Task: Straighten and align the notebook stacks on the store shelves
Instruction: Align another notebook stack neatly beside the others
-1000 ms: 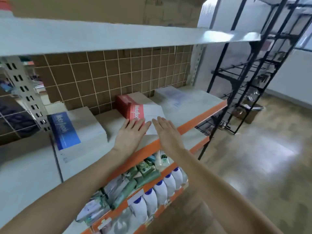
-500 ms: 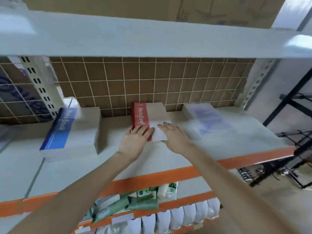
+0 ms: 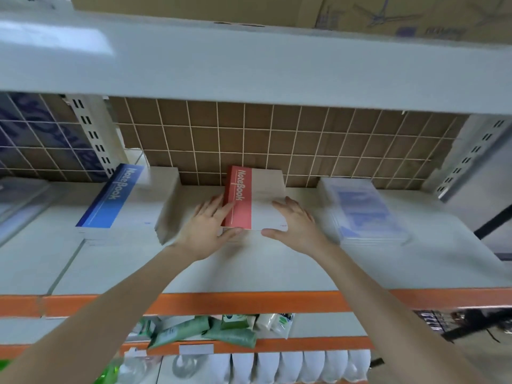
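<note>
A stack of red-and-white notebooks [image 3: 256, 200] lies in the middle of the white shelf [image 3: 249, 267], against the brown wire-grid back. My left hand [image 3: 210, 231] presses flat against the stack's left side, thumb along its front edge. My right hand [image 3: 296, 225] touches the right side with straight fingers, thumb at the front corner. A taller blue-and-white notebook stack [image 3: 124, 203] sits to the left. A plastic-wrapped pack with blue covers [image 3: 360, 212] lies to the right.
The upper shelf [image 3: 249, 65] hangs low overhead with cardboard boxes [image 3: 277, 9] on it. An orange lip [image 3: 249, 302] runs along the shelf front. Below, green pouches [image 3: 205, 332] and white bottles [image 3: 277, 367] fill lower shelves. Slotted uprights [image 3: 94, 134] flank the bay.
The view has swung to face the shelf square on. Both hands have slid from the top and front of the red stack out to its left and right sides.
</note>
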`<act>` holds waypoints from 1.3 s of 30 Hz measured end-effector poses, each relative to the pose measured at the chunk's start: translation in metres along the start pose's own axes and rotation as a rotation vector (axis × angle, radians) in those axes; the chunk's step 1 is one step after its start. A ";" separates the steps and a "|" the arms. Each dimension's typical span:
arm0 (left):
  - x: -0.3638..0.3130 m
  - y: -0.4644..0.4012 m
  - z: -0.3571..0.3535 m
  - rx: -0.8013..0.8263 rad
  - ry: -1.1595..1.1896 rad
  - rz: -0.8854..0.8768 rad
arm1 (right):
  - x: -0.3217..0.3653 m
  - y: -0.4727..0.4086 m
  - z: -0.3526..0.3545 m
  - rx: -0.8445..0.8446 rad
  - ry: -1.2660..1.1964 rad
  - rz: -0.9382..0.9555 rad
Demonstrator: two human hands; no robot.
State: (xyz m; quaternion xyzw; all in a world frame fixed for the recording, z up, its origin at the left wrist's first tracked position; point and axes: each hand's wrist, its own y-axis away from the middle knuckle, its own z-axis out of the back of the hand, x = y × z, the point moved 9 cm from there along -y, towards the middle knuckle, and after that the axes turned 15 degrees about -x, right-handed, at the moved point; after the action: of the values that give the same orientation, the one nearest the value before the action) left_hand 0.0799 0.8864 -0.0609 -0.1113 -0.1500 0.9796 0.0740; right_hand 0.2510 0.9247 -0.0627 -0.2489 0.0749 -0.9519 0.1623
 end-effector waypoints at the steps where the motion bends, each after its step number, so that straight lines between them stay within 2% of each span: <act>1: 0.001 0.000 0.001 -0.012 0.008 0.005 | -0.002 0.002 0.002 -0.035 -0.035 -0.024; 9: 0.000 0.002 0.006 -0.149 0.039 0.005 | -0.016 0.011 0.005 -0.200 -0.221 -0.138; 14: 0.001 0.008 0.009 -0.308 0.291 0.092 | -0.022 0.016 0.000 -0.278 -0.343 -0.174; 18: 0.001 0.014 -0.001 -0.329 0.516 0.162 | -0.029 0.022 -0.007 -0.341 -0.430 -0.214; 23: -0.001 0.019 -0.009 -0.342 0.650 0.180 | -0.031 0.026 -0.014 -0.396 -0.557 -0.210; 32: 0.008 0.024 -0.003 -0.467 0.590 0.206 | -0.037 0.033 -0.007 -0.497 -0.506 -0.244; 39: 0.008 0.022 -0.007 -0.437 0.471 0.183 | -0.032 0.033 -0.005 -0.492 -0.461 -0.193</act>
State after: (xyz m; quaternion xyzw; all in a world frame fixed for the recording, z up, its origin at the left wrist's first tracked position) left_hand 0.0712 0.8687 -0.0759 -0.3608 -0.3248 0.8742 -0.0071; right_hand 0.2840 0.9052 -0.0891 -0.4947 0.2397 -0.8351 0.0195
